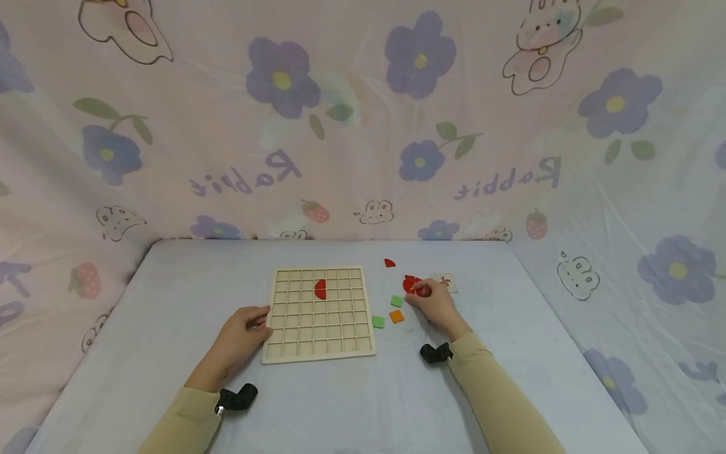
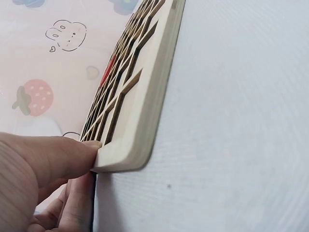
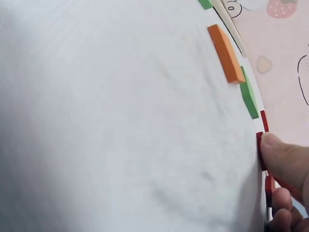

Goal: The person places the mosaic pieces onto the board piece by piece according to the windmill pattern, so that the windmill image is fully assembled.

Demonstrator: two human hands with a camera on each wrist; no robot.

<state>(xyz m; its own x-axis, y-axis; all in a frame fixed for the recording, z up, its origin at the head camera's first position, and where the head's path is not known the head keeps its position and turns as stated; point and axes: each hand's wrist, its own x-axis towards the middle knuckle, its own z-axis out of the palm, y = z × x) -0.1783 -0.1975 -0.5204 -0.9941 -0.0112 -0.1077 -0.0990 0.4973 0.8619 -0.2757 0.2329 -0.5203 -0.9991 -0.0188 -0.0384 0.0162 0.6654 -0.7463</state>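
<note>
A wooden grid board (image 1: 288, 308) lies on the table with red quarter pieces (image 1: 321, 289) forming a half circle in its upper part. My left hand (image 1: 239, 335) grips the board's left edge; in the left wrist view its thumb (image 2: 58, 157) lies on the rim (image 2: 126, 150), the other fingers lower at the side. Right of the board, my right hand (image 1: 437, 304) is at a cluster of red pieces (image 1: 409, 284) and pinches one. In the right wrist view the thumb (image 3: 282, 152) presses against a red piece (image 3: 260, 151), the fingers curled below, partly hiding the pieces.
Between board and right hand lie two green squares (image 1: 396, 301) and an orange square (image 1: 396, 316). A single red quarter piece (image 1: 389, 263) sits farther back. Behind the right hand is a small patterned grid card (image 1: 450, 283). Patterned cloth (image 1: 351, 126) hangs behind the table.
</note>
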